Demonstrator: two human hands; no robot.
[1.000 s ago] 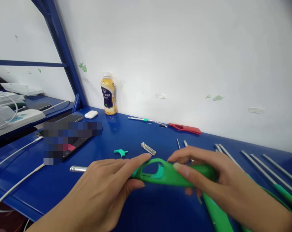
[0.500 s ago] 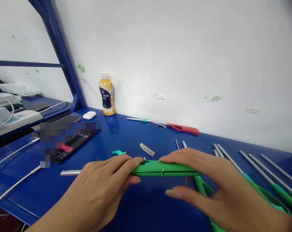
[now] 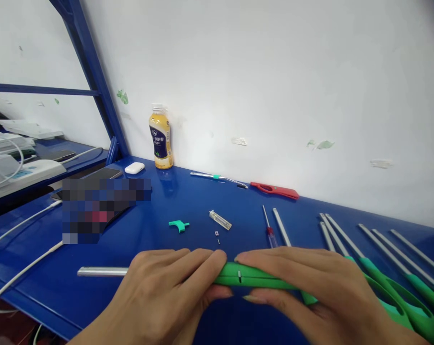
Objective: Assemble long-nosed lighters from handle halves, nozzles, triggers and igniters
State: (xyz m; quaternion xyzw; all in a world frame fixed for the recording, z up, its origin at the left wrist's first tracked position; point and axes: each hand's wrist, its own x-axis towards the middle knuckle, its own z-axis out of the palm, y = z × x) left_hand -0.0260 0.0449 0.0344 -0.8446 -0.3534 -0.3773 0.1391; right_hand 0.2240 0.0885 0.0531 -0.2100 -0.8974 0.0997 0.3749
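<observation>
A green long-nose lighter (image 3: 252,275) lies crosswise between my hands, its metal tube (image 3: 103,271) sticking out on the left. My left hand (image 3: 173,282) wraps round the part near the tube, thumb beneath and fingers on top. My right hand (image 3: 317,282) pinches the handle from the right in the same way. A seam runs along the green body, with a small slot in the middle. Beyond it on the table are a teal trigger (image 3: 180,225), a clear fuel tank (image 3: 220,220), a tiny square piece (image 3: 217,234) and a small screw (image 3: 218,241).
A red-handled screwdriver (image 3: 270,235) and several green lighters (image 3: 392,256) lie at the right. At the back are a red lighter casing (image 3: 276,190), a thin metal rod (image 3: 217,178) and a yellow bottle (image 3: 162,139). Phones, white cables (image 3: 26,270) and a white case (image 3: 134,167) lie left.
The lighter and both hands have come lower and nearer. My right thumb has closed up against the lighter's underside. The teal trigger, screw and screwdriver now show more fully.
</observation>
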